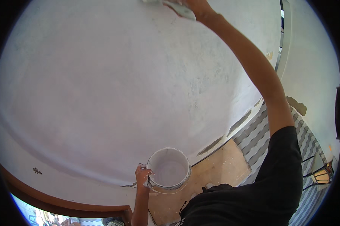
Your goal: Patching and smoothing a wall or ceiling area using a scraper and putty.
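Observation:
My right arm stretches up to the top edge, where my right hand [200, 8] is closed on a paintbrush. The paintbrush [182, 10] has a pale, paint-smeared handle, and its head is cut off by the upper edge. It is held against or close to the wall [102, 75], which has a patchy whitish coat. Low in the middle, my left hand [143, 176], spotted with white, grips the rim of a bucket. The bucket [169, 150] is round and white-smeared, with pale paint inside.
A stained tan board [219, 164] lies on the grey patterned floor [253, 139] below the bucket. Bare, chipped strips [239, 123] run along the wall's foot. A brown frame [64, 205] edges an opening at lower left. A lamp-like object [322, 176] stands at right.

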`<action>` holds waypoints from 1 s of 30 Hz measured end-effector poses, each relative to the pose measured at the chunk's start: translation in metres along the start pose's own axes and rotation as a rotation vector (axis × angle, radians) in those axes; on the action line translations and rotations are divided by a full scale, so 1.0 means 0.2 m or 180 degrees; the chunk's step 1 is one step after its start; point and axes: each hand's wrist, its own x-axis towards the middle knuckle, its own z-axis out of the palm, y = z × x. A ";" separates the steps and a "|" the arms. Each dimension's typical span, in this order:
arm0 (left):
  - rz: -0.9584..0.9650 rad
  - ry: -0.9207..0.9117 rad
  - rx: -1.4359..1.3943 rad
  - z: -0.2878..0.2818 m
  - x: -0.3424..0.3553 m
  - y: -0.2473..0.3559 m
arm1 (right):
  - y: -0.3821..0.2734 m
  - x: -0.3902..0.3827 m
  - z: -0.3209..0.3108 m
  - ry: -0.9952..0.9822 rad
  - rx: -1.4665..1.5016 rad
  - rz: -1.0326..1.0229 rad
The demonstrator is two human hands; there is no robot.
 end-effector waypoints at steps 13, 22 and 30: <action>-0.0021 -0.0049 -0.0087 0.07 -0.04 0.03 | -0.22 -0.04 0.15 -0.1193 0.1501 0.0228; -0.0077 0.0081 -0.0249 0.13 -0.09 0.12 | -0.20 0.51 -0.11 -0.1117 0.1271 0.1163; 0.0079 0.0042 -0.0154 0.11 -0.11 0.11 | -0.37 0.16 0.24 -0.0031 0.0037 0.0130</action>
